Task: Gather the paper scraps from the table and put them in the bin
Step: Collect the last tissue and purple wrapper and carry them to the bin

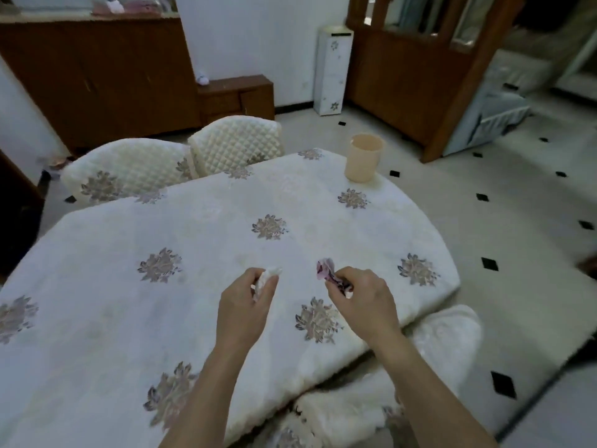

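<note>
Both hands are closed on crumpled scraps: left hand (245, 299) holds a white scrap (268, 276), right hand (361, 295) a pink scrap (326, 270). They look light and soft, so a loose pinch should do. Bin (365, 158) stands on the counter (193, 227) at 1 o'clock.

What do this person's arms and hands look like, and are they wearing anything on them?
Both arms are bare all the way to the bottom edge of the picture: no sleeves show. The left hand and the right hand wear no gloves, and I can see no watch, bracelet or ring on either, though the picture is somewhat soft. The forearms are slim, and there are no visible markings on them.
</note>
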The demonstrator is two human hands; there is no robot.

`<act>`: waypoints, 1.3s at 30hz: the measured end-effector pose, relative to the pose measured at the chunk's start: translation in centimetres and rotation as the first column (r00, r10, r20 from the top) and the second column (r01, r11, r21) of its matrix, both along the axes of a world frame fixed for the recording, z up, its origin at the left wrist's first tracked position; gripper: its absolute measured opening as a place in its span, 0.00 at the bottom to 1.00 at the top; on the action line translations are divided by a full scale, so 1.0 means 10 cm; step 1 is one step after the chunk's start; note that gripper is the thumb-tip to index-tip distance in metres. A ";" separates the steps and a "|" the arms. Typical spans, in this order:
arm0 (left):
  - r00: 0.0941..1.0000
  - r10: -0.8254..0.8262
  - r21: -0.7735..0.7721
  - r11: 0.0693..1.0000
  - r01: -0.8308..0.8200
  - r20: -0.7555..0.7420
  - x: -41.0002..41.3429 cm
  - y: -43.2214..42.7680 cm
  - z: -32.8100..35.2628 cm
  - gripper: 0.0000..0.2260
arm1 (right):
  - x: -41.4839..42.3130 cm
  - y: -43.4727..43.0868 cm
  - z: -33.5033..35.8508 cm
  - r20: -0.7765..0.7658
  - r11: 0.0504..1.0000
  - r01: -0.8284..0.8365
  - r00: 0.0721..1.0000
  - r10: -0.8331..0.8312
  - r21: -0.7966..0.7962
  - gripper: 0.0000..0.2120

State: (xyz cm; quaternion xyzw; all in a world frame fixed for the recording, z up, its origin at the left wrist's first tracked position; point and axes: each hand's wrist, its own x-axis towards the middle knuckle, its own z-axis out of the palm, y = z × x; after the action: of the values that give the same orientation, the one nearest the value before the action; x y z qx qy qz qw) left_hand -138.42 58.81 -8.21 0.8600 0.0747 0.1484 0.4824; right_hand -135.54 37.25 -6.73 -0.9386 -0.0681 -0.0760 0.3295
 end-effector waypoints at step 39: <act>0.804 -0.592 0.146 0.791 0.594 -0.055 1.69 -5.03 0.05 0.12 | 0.44 -4.79 -0.23 -0.073 0.742 0.666 0.746 -0.662 0.076 0.12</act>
State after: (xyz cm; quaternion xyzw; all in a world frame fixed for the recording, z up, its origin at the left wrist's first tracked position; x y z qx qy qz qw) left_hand -121.52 8.51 -7.73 0.8757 -0.2088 -0.0077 0.4354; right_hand -131.17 -10.64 -9.03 -0.8855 0.2810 -0.1724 0.3274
